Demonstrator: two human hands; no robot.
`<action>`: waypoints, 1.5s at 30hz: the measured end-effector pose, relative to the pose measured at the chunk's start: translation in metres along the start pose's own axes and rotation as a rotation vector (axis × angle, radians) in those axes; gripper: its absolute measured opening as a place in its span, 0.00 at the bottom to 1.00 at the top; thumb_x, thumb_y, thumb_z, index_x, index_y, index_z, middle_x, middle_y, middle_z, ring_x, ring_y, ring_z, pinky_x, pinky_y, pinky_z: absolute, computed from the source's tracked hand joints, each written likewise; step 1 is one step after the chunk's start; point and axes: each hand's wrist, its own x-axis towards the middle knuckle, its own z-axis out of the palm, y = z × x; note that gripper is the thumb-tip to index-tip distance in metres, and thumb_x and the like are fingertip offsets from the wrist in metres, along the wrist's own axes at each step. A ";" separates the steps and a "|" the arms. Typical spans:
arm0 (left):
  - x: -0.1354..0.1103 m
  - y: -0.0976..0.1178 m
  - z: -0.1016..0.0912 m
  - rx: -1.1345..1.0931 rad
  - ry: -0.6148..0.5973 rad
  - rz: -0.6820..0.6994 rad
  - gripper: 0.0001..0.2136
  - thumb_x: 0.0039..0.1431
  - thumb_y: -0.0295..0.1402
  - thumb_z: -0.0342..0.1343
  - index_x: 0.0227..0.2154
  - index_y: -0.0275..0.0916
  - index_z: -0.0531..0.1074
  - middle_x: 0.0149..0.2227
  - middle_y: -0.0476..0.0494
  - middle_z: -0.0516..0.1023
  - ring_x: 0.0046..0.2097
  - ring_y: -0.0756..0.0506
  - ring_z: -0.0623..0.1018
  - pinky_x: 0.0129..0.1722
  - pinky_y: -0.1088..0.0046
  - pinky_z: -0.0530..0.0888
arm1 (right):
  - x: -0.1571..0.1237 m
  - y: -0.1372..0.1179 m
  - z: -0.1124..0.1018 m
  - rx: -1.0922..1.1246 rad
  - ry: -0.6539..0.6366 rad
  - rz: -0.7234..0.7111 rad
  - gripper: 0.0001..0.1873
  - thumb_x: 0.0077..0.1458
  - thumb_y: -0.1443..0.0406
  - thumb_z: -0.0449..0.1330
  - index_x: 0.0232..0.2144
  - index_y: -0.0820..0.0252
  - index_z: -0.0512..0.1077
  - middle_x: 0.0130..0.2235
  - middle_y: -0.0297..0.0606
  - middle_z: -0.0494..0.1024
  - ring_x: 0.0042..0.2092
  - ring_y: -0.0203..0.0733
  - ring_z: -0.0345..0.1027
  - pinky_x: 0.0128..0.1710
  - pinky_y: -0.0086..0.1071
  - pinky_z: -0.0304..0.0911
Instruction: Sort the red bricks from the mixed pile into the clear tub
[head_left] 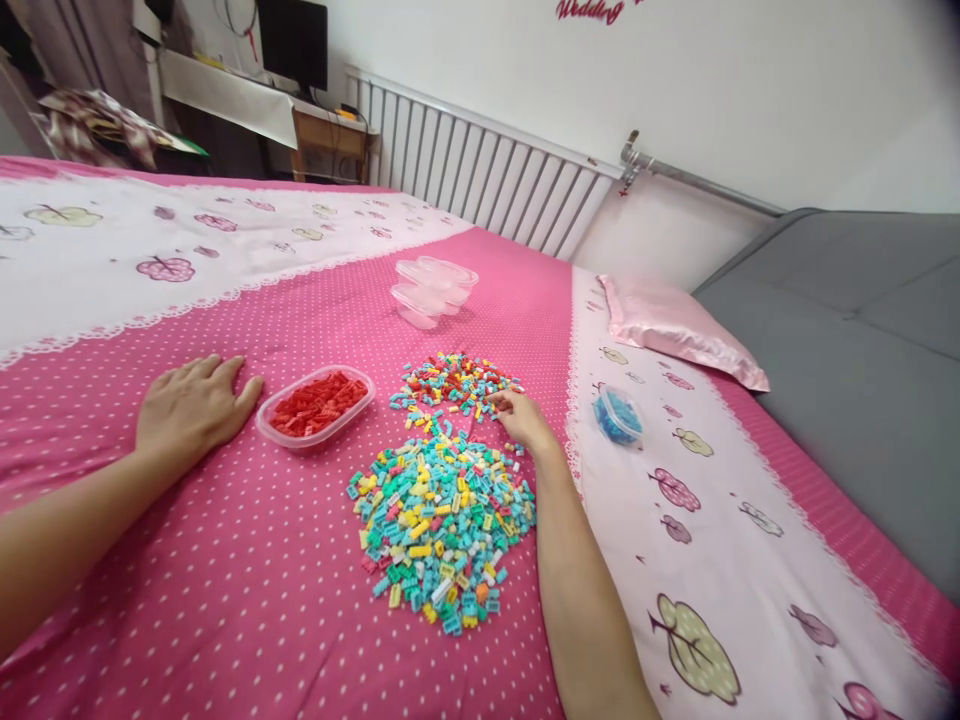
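Observation:
My left hand point(191, 405) lies flat on the pink dotted bedspread point(247, 570), fingers spread, holding nothing, just left of a clear tub of red bricks point(316, 404). My right hand point(523, 416) reaches into the right edge of a small mixed pile of bricks point(455, 383), its fingertips pinched among the pieces; what they hold is too small to name. A larger pile of teal, yellow and pink bricks point(442, 530) lies nearer me, left of my right forearm.
A clear tub of blue bricks point(616, 415) sits right of my right hand. Several empty clear tubs point(433, 289) are stacked farther back. A pink pillow point(679, 330) lies by the grey sofa point(847, 370). A white radiator point(487, 180) lines the wall.

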 end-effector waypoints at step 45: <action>-0.002 0.001 -0.001 -0.061 0.029 -0.015 0.30 0.58 0.48 0.33 0.55 0.33 0.60 0.54 0.33 0.65 0.54 0.36 0.65 0.51 0.58 0.59 | -0.007 -0.015 -0.004 0.379 -0.205 0.225 0.25 0.48 0.75 0.48 0.48 0.59 0.68 0.25 0.32 0.73 0.22 0.30 0.65 0.23 0.23 0.62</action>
